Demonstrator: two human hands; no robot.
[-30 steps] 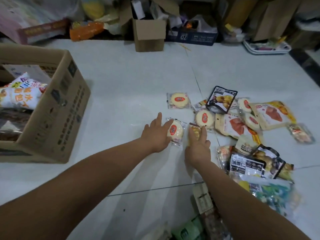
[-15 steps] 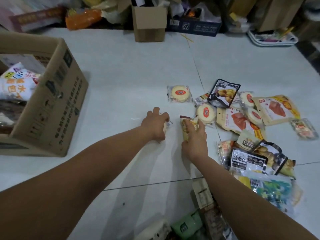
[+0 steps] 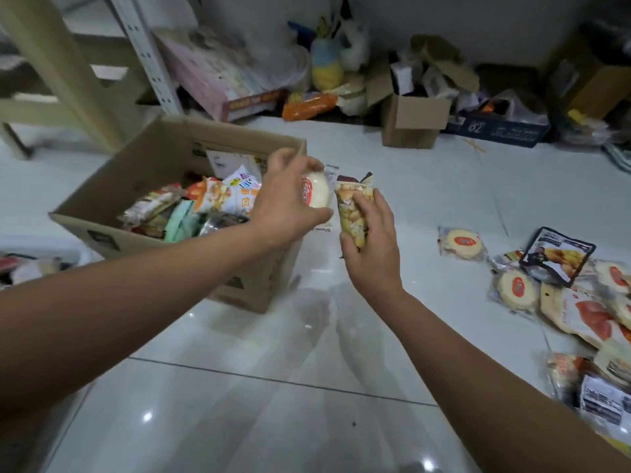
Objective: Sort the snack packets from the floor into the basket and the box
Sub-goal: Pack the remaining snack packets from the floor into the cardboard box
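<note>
My left hand [image 3: 286, 199] grips a round pale cake packet with a red label [image 3: 316, 192], held in the air at the near right corner of the open cardboard box [image 3: 112, 179]. My right hand [image 3: 372, 247] grips a yellow-patterned snack packet [image 3: 351, 209] just right of it, above the floor. The box holds several snack packets [image 3: 211, 199]. More packets lie on the floor at the right, among them a round cake packet [image 3: 462, 242] and a black pouch [image 3: 556, 256]. A white container edge with packets [image 3: 30, 264] shows at the far left.
The white tiled floor [image 3: 273, 387] stretches between me and the box. A small cardboard box [image 3: 411, 121], a dark blue box [image 3: 495, 129], bags and clutter line the back wall. Wooden furniture legs [image 3: 58, 63] and a metal rack post stand at the back left.
Both hands lifted their packets off the floor and carried them left and up to the cardboard box. The view swung left, bringing the box under my hands.
</note>
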